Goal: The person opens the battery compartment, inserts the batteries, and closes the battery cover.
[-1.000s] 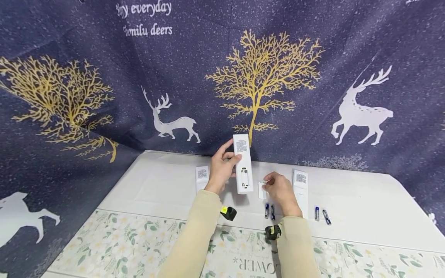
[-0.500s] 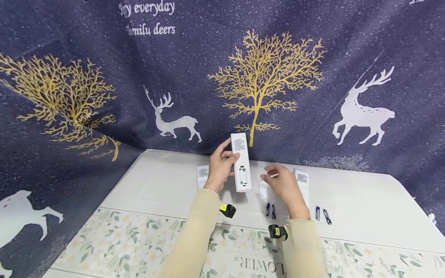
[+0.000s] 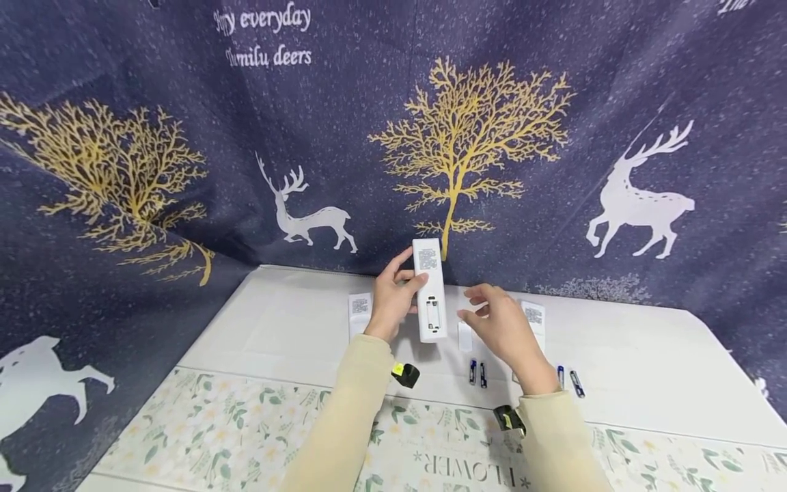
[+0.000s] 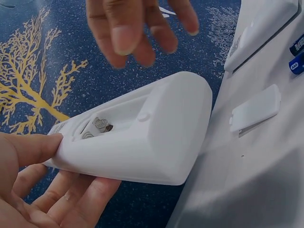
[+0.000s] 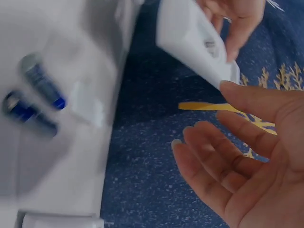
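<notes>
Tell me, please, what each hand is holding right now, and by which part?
The left hand grips the white remote round its middle, open battery bay facing the camera. The right hand holds nothing.

Head view looks forward and down over the surface (image 3: 615,362). Both wrist views sit close. All share the remote (image 3: 429,290) (image 4: 142,137) (image 5: 194,38).

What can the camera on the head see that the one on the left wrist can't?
Only the head view shows the deer-and-tree backdrop, both sleeves, a second remote lying left and all four batteries. Only the left wrist view shows the metal spring contacts inside the open battery bay. Both show the left hand holding the white remote, the empty right hand beside it, and the loose battery cover on the table.
</notes>
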A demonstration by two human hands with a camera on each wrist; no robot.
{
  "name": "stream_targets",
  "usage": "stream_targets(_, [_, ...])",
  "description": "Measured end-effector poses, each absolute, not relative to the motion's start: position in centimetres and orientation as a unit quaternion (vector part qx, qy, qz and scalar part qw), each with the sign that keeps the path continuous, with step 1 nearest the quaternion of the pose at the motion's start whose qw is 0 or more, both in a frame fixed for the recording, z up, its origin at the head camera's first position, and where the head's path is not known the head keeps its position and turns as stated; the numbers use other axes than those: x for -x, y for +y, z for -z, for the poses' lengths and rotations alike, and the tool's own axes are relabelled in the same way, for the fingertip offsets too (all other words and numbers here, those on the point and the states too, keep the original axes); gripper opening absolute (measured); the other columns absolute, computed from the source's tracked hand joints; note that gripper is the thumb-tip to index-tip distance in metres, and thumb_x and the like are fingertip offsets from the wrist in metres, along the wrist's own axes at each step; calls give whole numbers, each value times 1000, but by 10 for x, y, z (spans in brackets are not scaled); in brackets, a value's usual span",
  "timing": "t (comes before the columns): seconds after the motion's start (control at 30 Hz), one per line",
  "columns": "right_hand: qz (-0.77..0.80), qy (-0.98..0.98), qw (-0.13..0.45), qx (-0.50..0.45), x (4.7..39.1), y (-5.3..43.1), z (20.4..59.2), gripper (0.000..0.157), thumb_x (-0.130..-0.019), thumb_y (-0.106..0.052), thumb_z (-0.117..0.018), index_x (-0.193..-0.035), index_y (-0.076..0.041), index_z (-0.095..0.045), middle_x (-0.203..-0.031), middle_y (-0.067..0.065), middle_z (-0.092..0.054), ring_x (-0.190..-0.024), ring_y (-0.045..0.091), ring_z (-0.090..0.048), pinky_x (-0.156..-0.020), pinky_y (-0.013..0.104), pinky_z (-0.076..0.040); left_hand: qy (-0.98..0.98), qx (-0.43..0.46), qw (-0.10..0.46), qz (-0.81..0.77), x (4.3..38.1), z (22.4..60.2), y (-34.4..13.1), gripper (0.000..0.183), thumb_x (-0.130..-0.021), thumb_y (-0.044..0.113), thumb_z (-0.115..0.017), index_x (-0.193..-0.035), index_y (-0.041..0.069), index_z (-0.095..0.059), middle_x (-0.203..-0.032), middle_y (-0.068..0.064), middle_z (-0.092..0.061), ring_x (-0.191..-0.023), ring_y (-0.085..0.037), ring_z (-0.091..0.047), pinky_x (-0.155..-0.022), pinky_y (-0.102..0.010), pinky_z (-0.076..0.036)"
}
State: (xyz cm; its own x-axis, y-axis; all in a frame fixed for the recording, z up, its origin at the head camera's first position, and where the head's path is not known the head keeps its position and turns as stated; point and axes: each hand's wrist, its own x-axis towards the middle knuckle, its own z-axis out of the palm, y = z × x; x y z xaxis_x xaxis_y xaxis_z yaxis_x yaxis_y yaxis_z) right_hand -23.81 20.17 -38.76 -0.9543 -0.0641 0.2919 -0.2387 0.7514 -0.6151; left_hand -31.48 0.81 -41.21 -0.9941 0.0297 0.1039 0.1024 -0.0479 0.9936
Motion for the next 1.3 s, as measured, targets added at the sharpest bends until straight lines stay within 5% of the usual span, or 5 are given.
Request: stream_targets(1.3, [-207,-955,77,-198,203,245,436,38,-92,-18,-85,-126,-6,-71,-123,7,-69,-116,37,-67,-97,58,-56,-679,39,20,733,311,411,11,62,-100,10,-75,-154,36,-57,-109,-5,-74,-88,-35,-74,-60,-38,-63])
